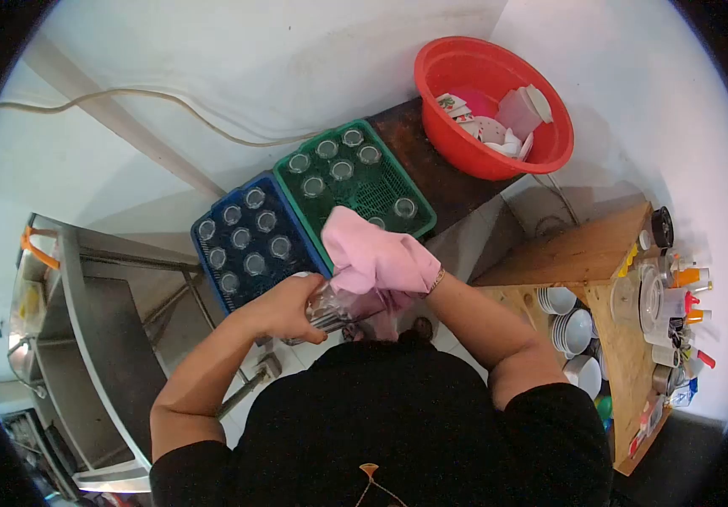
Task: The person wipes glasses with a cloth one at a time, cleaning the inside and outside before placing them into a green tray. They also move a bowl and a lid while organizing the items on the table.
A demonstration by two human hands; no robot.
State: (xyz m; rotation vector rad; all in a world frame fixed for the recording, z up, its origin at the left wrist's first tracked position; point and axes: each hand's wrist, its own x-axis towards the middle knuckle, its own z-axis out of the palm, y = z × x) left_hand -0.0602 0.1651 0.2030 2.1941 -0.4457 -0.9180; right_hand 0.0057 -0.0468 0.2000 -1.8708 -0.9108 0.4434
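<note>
My left hand (289, 308) grips a clear drinking glass (327, 306), held on its side in front of my chest. My right hand is wrapped in a pink cloth (376, 253) and pressed against the open end of the glass; the hand itself is hidden under the cloth, only its wrist with a thin bracelet (438, 281) shows. Just beyond the hands lie a blue crate (245, 241) and a green crate (355, 177), each holding several upturned glasses.
A red basin (490, 106) with cups and plates sits at the far right. A wooden shelf unit (592, 253) on the right holds stacked white bowls (571, 329) and bottles. A steel table (93, 338) stands on the left. A cable runs along the white wall.
</note>
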